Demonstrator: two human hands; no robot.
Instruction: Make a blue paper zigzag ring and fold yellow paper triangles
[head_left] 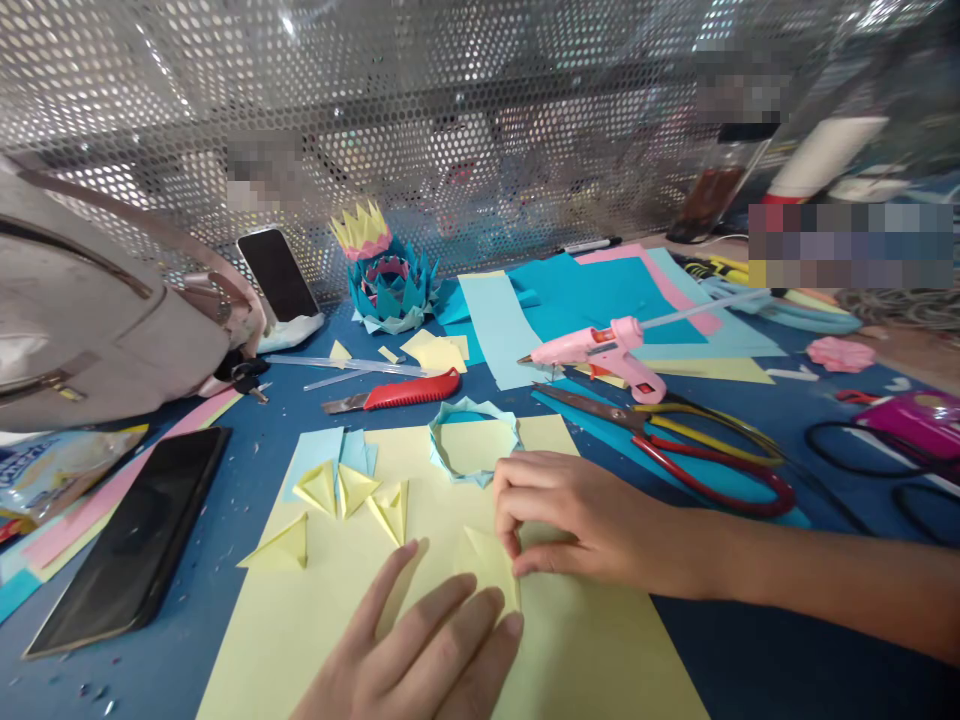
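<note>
Head view shows the left hand (427, 650) lying flat to hold the small yellow paper (491, 565) down, while the right hand (592, 525) has a narrow grip pinching its fold right beside those flat fingers.

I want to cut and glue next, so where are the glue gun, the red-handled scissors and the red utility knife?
glue gun (600, 348), head view, pink body.
red-handled scissors (600, 410), head view, blades.
red utility knife (416, 390), head view, red handle.

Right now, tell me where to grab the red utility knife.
Grip the red utility knife by its red handle at the right end, coming from above. It lies flat; the bare blade points left, so that end is probably unsafe. Both hands are busy folding yellow paper.
</note>
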